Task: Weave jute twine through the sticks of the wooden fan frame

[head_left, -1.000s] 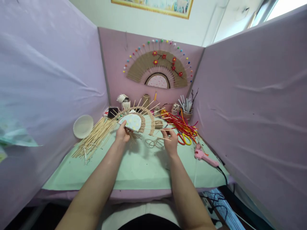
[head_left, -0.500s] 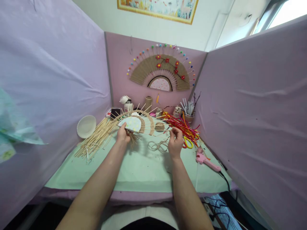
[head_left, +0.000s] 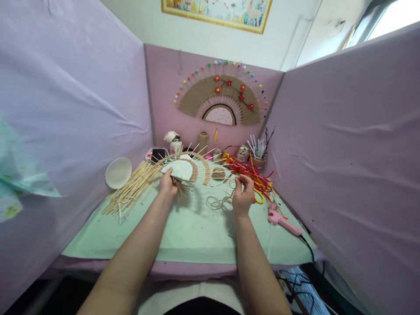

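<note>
My left hand (head_left: 168,184) is closed on the lower left edge of a half-round fan frame, with the thumb on its pale floral fabric centre (head_left: 180,169). Thin wooden sticks fan out from that centre, and bands of woven twine (head_left: 206,169) run across them. To the right, my right hand (head_left: 243,192) is raised with thumb and fingertips pinched on a strand of twine beside the stick tips. Loose twine (head_left: 218,203) lies in loops on the table below, and a wound twine ball (head_left: 218,173) sits behind the sticks. Frayed twine ends hang under the fan.
Loose wooden sticks (head_left: 129,190) and a white bowl (head_left: 118,173) are at left. Red and orange pipe cleaners (head_left: 244,170), yellow-handled scissors (head_left: 259,196) and a corded pink glue gun (head_left: 285,224) are at right. A finished fan (head_left: 200,98) hangs on the back panel.
My right hand has moved slightly right, and the loose twine loops have shifted right with it. The left hand and fan stay almost still.
</note>
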Demonstrator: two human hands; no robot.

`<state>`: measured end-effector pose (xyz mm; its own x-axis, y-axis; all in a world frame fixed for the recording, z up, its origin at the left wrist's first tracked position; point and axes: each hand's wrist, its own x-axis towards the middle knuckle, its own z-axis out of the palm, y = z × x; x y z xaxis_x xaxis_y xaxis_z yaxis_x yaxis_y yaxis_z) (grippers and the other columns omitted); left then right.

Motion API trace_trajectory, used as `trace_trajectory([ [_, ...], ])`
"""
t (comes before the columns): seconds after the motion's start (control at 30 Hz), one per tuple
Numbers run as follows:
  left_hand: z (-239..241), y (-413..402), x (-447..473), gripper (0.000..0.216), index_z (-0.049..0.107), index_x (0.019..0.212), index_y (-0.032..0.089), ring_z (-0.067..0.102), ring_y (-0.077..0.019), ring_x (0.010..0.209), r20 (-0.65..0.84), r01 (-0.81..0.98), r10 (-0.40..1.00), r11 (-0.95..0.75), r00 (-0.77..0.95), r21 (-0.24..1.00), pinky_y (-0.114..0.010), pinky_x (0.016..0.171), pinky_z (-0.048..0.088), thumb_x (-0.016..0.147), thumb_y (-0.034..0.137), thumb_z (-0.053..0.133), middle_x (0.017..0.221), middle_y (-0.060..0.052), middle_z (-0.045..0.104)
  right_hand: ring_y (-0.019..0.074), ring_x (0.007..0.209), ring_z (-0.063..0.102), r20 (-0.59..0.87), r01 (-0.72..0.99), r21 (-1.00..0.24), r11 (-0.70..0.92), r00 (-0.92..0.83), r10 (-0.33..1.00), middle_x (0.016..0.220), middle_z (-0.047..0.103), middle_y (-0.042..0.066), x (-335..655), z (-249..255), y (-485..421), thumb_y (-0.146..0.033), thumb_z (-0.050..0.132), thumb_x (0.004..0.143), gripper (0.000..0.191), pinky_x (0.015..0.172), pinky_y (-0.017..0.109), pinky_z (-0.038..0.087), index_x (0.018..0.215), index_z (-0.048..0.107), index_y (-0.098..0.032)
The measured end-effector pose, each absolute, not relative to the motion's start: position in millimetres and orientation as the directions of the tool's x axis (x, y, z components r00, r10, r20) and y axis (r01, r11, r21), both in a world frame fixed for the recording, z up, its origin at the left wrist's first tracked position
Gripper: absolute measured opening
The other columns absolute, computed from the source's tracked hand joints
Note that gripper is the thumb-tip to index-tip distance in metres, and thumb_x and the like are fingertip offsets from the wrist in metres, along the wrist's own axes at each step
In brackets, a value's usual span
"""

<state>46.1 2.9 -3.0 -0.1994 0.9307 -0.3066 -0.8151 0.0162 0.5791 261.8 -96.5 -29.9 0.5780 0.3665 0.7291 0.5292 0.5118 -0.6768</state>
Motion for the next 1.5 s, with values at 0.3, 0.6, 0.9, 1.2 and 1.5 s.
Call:
trace_trajectory([
  [0.3, -2, 2, 47, 0.016, 0.064, 0.102, 0.013, 0.063, -0.0098, 0.049, -0.287, -0.816, 0.951, 0.077, -0.113, 0.574, -0.018, 0.053, 0.052, 0.089, 0.014, 0.054, 0.065, -0.001, 0.069, 0.0183, 0.084, 0.060, 0.658, 0.420, -0.739, 0.527, 0.619, 0.429, 0.088, 0.064, 0.006, 265, -29, -95, -0.035, 0.059, 0.083, 0.021, 0.081, 0.034, 0.047, 0.094, 0.060, -0.017],
  [0.6, -5, -13, 64, 0.020, 0.065, 0.106, 0.011, 0.067, -0.0127, 0.054, -0.251, -0.782, 0.963, 0.229, 0.095, 0.579, -0.021, 0.059, 0.056, 0.091, 0.016, 0.053, 0.068, -0.004, 0.072, 0.0164, 0.067, 0.054, 0.442, 0.256, -0.897, 0.360, 0.493, 0.749, 0.070, 0.063, 0.001, 260, -30, -93, -0.039, 0.063, 0.076, 0.022, 0.066, 0.030, 0.041, 0.077, 0.063, -0.017],
  [0.9, -7, -16, 68, 0.021, 0.065, 0.108, 0.013, 0.067, -0.0118, 0.057, -0.166, -0.801, 0.965, 0.262, 0.203, 0.539, -0.019, 0.056, 0.055, 0.093, 0.019, 0.051, 0.071, -0.003, 0.073, 0.0172, 0.068, 0.054, 0.424, 0.187, -0.904, 0.383, 0.501, 0.755, 0.071, 0.062, 0.001, 252, -26, -95, -0.037, 0.063, 0.076, 0.017, 0.067, 0.031, 0.043, 0.076, 0.062, -0.020],
  [1.2, -6, -11, 65, 0.018, 0.064, 0.106, 0.014, 0.065, -0.0104, 0.055, -0.240, -0.868, 0.968, 0.181, 0.073, 0.463, -0.020, 0.057, 0.056, 0.094, 0.017, 0.051, 0.071, -0.002, 0.071, 0.0220, 0.097, 0.058, 0.600, 0.372, -0.796, 0.477, 0.384, 0.702, 0.103, 0.064, 0.008, 259, -33, -91, -0.032, 0.062, 0.076, 0.027, 0.090, 0.040, 0.045, 0.099, 0.064, -0.018],
  [1.5, -7, -12, 65, 0.019, 0.064, 0.107, 0.014, 0.065, -0.0107, 0.056, -0.248, -0.888, 0.968, 0.151, 0.043, 0.435, -0.022, 0.060, 0.057, 0.095, 0.017, 0.050, 0.071, -0.002, 0.070, 0.0164, 0.076, 0.053, 0.759, 0.431, -0.644, 0.633, 0.467, 0.454, 0.082, 0.057, 0.002, 243, -28, -101, -0.032, 0.062, 0.081, 0.014, 0.076, 0.032, 0.045, 0.085, 0.062, -0.018],
])
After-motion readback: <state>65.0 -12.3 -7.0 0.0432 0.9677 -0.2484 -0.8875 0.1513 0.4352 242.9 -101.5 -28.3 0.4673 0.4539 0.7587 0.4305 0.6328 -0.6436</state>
